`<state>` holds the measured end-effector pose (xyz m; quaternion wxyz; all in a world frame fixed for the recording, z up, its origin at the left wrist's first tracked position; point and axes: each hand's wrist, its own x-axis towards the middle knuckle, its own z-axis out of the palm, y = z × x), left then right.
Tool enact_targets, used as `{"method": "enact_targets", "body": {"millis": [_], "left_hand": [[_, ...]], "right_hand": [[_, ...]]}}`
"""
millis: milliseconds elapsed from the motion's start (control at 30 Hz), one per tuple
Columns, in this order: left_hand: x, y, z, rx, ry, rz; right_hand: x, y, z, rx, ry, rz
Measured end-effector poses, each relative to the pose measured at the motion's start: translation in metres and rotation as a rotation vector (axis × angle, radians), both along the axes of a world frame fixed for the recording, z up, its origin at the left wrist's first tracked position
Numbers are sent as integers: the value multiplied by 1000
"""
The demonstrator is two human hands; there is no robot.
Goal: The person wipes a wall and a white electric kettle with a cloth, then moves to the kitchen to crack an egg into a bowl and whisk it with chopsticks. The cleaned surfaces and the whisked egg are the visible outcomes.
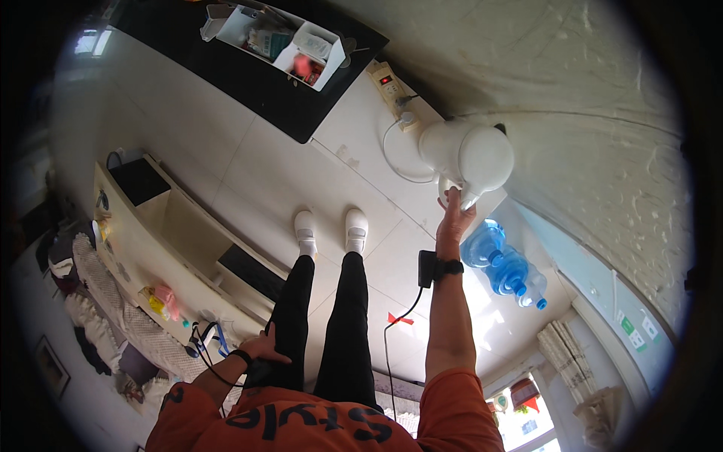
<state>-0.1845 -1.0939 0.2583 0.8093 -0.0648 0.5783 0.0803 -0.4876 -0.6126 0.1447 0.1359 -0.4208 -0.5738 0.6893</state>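
Note:
My right hand has its fingers around the handle of a white electric kettle. The kettle stands on a pale surface against the wall, its body partly hiding its base. A white cord loops from that side to a power strip, whose red switch is lit. Down at my left thigh, my left hand rests on the black trousers with its fingers apart and nothing in it.
Blue water jugs lie on the floor just right of my right forearm. A black tabletop bears a white storage box of small items. To the left runs a long cream cabinet. A black cable hangs from my right wrist.

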Motion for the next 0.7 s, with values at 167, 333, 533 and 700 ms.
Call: {"method": "enact_targets", "body": {"millis": [167, 333, 533, 700], "left_hand": [[6, -5, -1, -2, 9, 22], [5, -6, 2, 26, 41, 16], [0, -6, 7, 52, 89, 25], [2, -13, 9, 3, 59, 209]], "right_hand": [[8, -8, -7, 6, -47, -17], [12, -8, -12, 51, -60, 19], [20, 2, -24, 90, -23, 52], [32, 23, -37, 372, -293, 218]]}}
